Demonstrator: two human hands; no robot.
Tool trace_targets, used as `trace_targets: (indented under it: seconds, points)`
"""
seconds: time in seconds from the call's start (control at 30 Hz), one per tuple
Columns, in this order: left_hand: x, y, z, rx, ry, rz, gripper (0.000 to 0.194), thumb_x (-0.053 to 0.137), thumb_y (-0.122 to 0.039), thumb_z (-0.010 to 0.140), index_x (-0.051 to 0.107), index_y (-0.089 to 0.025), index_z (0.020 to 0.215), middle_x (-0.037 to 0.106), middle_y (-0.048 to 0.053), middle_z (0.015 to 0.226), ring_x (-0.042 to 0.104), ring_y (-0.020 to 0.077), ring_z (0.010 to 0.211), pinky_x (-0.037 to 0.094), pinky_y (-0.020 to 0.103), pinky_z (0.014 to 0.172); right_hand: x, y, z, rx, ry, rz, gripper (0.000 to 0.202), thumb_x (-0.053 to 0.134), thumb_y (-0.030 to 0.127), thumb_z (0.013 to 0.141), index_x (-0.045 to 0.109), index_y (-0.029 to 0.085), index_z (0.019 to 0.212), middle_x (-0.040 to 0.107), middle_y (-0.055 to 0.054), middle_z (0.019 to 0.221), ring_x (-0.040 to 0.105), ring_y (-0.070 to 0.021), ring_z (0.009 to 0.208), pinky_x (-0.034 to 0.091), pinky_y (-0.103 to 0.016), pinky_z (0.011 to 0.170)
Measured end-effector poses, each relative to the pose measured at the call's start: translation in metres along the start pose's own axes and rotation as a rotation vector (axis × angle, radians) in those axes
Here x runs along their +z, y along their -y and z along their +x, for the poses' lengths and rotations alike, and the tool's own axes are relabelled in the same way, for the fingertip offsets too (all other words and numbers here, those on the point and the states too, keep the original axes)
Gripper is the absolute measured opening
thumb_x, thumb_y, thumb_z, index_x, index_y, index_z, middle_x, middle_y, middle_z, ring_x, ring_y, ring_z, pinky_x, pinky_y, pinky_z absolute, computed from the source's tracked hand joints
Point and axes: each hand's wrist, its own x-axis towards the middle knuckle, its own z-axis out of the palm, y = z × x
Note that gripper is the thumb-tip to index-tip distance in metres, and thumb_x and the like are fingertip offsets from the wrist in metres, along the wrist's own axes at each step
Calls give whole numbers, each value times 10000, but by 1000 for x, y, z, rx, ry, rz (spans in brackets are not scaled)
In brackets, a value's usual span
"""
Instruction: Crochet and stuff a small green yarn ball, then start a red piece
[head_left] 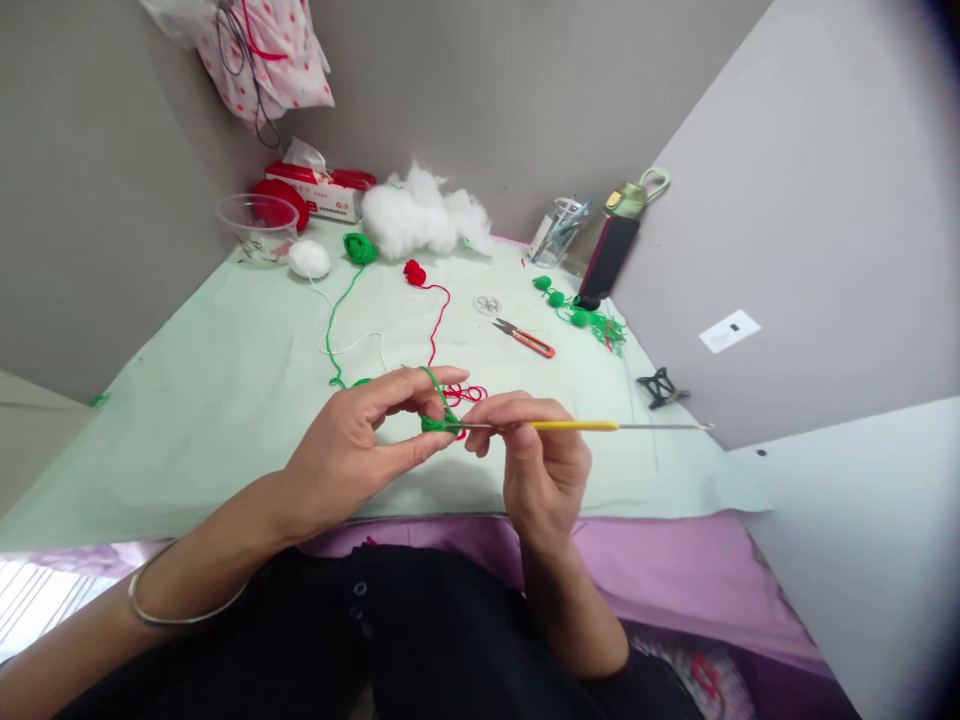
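Observation:
My left hand (pixel 360 430) pinches a small green crochet piece (pixel 435 424) between thumb and fingers, and a strand of green yarn passes over its raised index finger. My right hand (pixel 544 455) is closed around a crochet hook (pixel 577 426) with a yellow grip, held nearly level. The hook's left end meets the green piece; its other metal end points right. Loops of red yarn (pixel 466 393) lie on the table just behind the fingers. From there a red strand runs back to a small red yarn ball (pixel 414 272).
Green yarn (pixel 360 248), a white yarn ball (pixel 309 260), a plastic tub (pixel 259 235), a tissue box (pixel 322 190) and white stuffing (pixel 420 215) line the back. Thread snips (pixel 525 338) lie mid-table. Rightward are small green balls (pixel 556 298), a bottle (pixel 611 235) and a black stand (pixel 661 388).

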Motion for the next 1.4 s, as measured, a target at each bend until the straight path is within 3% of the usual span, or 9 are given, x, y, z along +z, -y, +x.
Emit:
trace_targets:
  seconds: [0.3, 0.57, 0.83, 1.23, 1.4]
  points:
    - [-1, 1, 0, -127, 98, -199, 442, 770, -315, 857, 707, -271, 1293, 669, 31, 984, 651, 199, 977, 554, 288, 832, 1, -5, 4, 195, -98, 201, 166, 562, 357, 1017, 653, 239, 946, 750, -4, 834, 635, -107, 576, 532, -249, 544]
    - [0, 0, 1, -143, 97, -258, 437, 784, -290, 850, 711, -274, 1280, 644, 5, 943, 659, 175, 987, 542, 282, 908, 3, -9, 1, 211, -67, 186, 197, 561, 384, 1017, 690, 238, 991, 787, -33, 887, 671, -125, 643, 515, -256, 570]
    - [1, 1, 1, -135, 98, -221, 430, 770, -314, 861, 706, -277, 1284, 637, 14, 935, 639, 178, 948, 545, 274, 835, 2, -7, 3, 226, -96, 171, 223, 533, 414, 1024, 625, 233, 933, 767, -19, 827, 652, -123, 583, 522, -268, 551]
    - [3, 2, -2, -27, 35, -96, 371, 752, -268, 878, 725, -282, 1249, 683, 3, 926, 653, 170, 954, 507, 303, 952, 0, 2, -4, 7, -51, -38, 217, 480, 261, 1050, 696, 248, 1031, 743, -33, 930, 683, -145, 708, 575, -327, 650]
    - [5, 2, -3, 25, -25, 1, 213, 761, -275, 871, 789, -276, 1082, 729, 20, 998, 656, 201, 1061, 480, 328, 1020, 1, 3, -5, -162, -14, -200, 244, 471, 207, 1045, 705, 259, 1091, 751, -48, 930, 717, -188, 840, 591, -345, 661]
